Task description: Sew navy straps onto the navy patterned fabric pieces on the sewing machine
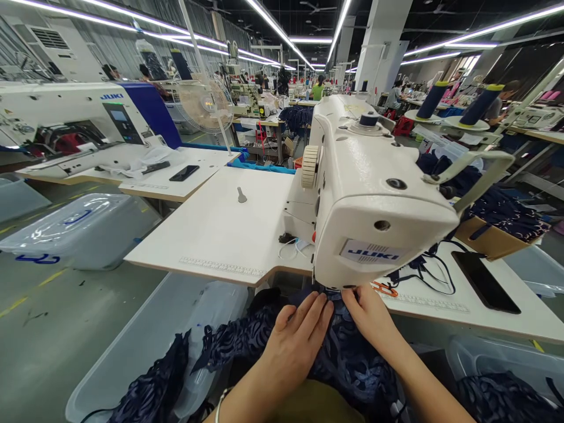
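A white JUKI sewing machine [379, 205] stands in front of me, its head hiding the needle area. Navy patterned lace fabric [348, 346] runs from under the head down to my lap. My left hand [293, 343] lies on the cloth just left of the needle area, fingers stretched out side by side. On the other side, my right hand [368, 311] pinches the fabric's edge with thumb and fingers close to the machine. Its fingertips are partly hidden by the head. An orange-handled tool [384, 288], perhaps snippers, lies on the table beyond my right hand.
Left on the white worktable [211, 229] is a small grey metal piece [241, 195]. A black phone [484, 282] and a cardboard box [502, 238] of navy pieces sit right. Below is a clear plastic bin [123, 358] with navy fabric. Another JUKI machine [74, 117] stands left.
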`<state>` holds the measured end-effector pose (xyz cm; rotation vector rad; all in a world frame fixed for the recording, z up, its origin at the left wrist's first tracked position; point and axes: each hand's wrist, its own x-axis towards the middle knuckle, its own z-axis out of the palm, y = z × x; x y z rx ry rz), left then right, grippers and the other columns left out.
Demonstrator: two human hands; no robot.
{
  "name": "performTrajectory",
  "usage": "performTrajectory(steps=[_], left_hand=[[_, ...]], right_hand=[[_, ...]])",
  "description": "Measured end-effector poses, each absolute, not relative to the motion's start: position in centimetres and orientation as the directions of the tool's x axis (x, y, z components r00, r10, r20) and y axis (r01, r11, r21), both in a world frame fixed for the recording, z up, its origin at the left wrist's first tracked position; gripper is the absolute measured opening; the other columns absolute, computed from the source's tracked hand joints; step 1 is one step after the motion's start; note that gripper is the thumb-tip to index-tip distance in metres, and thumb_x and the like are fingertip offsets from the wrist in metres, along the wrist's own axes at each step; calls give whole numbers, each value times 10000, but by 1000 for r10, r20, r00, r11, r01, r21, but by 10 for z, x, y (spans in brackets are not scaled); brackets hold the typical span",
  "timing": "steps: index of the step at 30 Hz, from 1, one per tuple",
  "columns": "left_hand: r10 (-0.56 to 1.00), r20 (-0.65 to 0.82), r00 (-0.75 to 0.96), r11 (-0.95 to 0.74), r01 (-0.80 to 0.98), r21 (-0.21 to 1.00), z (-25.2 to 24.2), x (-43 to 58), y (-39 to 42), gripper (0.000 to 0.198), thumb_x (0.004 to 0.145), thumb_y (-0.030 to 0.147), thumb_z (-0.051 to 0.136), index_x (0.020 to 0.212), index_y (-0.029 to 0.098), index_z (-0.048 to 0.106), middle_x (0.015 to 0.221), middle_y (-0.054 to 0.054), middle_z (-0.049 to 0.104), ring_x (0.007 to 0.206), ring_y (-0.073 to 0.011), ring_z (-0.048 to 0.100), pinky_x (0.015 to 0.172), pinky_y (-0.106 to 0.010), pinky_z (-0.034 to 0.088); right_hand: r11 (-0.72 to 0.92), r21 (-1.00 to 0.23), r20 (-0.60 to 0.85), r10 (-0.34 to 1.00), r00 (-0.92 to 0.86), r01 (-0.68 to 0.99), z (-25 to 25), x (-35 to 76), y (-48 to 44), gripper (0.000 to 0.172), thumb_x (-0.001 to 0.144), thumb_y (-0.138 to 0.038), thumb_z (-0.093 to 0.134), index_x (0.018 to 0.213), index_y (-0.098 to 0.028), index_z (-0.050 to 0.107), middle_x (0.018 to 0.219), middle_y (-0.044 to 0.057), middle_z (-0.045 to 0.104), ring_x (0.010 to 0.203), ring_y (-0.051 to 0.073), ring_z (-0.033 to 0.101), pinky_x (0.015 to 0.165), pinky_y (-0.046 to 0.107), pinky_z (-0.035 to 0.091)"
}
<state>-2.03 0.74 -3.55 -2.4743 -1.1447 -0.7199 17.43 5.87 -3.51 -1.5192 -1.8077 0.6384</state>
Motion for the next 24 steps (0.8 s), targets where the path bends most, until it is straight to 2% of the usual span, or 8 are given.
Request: performTrajectory(steps=[5, 8, 14, 20, 24], left_hand=[[599, 655, 461, -623, 782, 20, -43, -20, 10, 437, 977, 129, 269, 1294, 178, 565, 1306, -56, 597, 1215, -174, 501, 971, -310, 258], [610, 666, 428, -639, 763, 94, -44, -20, 14, 483, 948, 75, 254, 1281, 210, 576, 1265, -48, 627, 1171, -178, 542, 964, -322, 262], [663, 620, 421, -621, 771, 141, -40, -21, 12, 506, 879, 38, 323, 1279, 221, 573, 1269, -54, 624, 1168, -204, 553, 948, -350, 289], [637, 639, 431, -627, 772, 104, -47, -17, 13, 581, 824, -2, 339, 1323, 222, 536, 1275, -59, 616, 1187, -210, 532, 957, -353, 288], [588, 695, 414, -622, 781, 61, -51, -12, 15, 587, 836, 3, 325, 1340, 235, 519, 1243, -50, 635, 1146, -199, 558, 971, -352, 284]], right_hand=[[233, -785, 213, 972, -103, 574, -29, 172, 57, 133, 924, -309, 429, 855, -211, 484, 762, 3, 590, 726, 173, 553, 676, 287, 421], [234, -796, 221, 971, -92, 557, -29, 183, 65, 175, 927, -334, 421, 878, -206, 529, 815, 5, 610, 767, 165, 566, 699, 273, 434], [47, -776, 202, 963, 178, 629, -37, 254, 104, 245, 916, -396, 419, 837, -192, 530, 749, 7, 573, 710, 175, 550, 682, 292, 445], [-154, -769, -25, 977, 212, 620, -51, 273, 148, 257, 965, -362, 451, 956, -159, 608, 866, 31, 652, 694, 143, 625, 631, 283, 519], [-268, -718, -117, 956, 268, 643, -65, 255, 169, 275, 928, -336, 573, 1130, -150, 586, 1084, 64, 628, 888, 177, 636, 765, 368, 546]])
